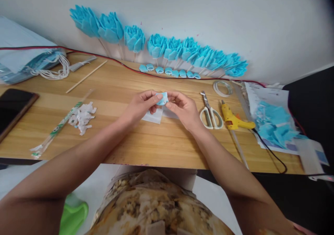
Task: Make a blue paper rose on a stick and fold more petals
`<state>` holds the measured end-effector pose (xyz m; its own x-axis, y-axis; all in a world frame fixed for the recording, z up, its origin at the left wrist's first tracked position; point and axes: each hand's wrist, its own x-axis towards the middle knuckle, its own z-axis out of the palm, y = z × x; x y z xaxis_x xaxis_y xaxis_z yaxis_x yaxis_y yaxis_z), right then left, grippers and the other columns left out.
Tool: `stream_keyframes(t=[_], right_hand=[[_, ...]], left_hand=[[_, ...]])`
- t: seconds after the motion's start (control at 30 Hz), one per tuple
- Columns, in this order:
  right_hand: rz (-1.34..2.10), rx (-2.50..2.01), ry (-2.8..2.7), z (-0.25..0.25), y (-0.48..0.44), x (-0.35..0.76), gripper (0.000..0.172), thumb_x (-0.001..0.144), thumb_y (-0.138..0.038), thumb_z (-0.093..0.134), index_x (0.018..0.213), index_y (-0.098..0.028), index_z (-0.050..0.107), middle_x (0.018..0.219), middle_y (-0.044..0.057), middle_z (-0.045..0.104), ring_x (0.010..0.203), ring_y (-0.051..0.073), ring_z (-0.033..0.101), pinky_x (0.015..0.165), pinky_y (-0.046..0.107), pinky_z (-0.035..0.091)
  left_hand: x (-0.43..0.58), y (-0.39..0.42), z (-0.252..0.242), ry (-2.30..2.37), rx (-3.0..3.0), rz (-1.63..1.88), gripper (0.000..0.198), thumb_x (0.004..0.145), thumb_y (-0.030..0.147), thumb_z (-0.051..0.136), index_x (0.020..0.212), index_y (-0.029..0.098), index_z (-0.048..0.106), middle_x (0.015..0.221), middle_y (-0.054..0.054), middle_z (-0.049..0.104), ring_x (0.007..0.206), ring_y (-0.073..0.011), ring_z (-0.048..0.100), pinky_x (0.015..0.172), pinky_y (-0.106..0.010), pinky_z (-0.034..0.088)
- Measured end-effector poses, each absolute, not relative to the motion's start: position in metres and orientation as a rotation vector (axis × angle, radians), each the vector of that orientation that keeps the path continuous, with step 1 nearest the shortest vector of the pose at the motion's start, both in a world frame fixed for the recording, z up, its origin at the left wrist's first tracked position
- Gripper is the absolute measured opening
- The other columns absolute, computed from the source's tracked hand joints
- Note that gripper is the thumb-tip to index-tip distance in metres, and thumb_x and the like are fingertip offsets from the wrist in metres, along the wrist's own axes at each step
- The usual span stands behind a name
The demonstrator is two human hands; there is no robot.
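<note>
Between both hands, over the middle of the table, is a small light-blue felt piece [162,98]. My left hand [146,102] pinches its left side between thumb and fingers. At its right edge, the thumb and fingertips of my right hand [182,106] close on it too. Beneath the hands lies a pale, translucent sheet [153,116], partly covered by them. Right of my right hand rest white-handled scissors [211,115], blades pointing away. A row of small rolled blue pieces [168,71] sits beyond the hands, near the wall.
Blue felt flowers [134,39] on sticks lean along the wall. On the right are a yellow glue gun [232,118], a tape roll [222,88] and blue petals [275,123]. Left are white scraps [82,117], a wooden stick [86,76], a phone [14,111] and white cord [56,69].
</note>
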<state>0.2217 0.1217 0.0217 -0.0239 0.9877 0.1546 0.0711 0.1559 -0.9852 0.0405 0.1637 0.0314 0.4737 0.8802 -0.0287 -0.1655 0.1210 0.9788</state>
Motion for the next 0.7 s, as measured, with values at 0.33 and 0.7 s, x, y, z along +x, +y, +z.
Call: stream_keyframes(t=[0.33,0.7], right_hand=[[0.985,-1.241,-1.352,0.029,0.121,0.217,0.025,0.078,-0.042,0.075,0.076,-0.021,0.063,0.071,-0.002,0.061,0.066,0.011,0.052,0.063,0.028,0.042],[0.974,-1.262,-1.38,0.033,0.12,0.217,0.023,0.08,-0.039,0.07,0.072,-0.021,0.057,0.066,-0.004,0.052,0.062,0.01,0.046,0.059,0.027,0.038]], left_hand=[[0.042,0.162,0.037,0.753,1.214,0.833,0.04,0.076,0.054,0.077,0.071,0.017,0.064,0.061,0.0,0.059,0.052,-0.0085,0.05,0.052,-0.022,0.04],[0.041,0.164,0.033,0.772,1.244,0.8,0.043,0.074,0.056,0.079,0.072,0.016,0.065,0.061,0.001,0.06,0.052,-0.008,0.051,0.051,-0.021,0.04]])
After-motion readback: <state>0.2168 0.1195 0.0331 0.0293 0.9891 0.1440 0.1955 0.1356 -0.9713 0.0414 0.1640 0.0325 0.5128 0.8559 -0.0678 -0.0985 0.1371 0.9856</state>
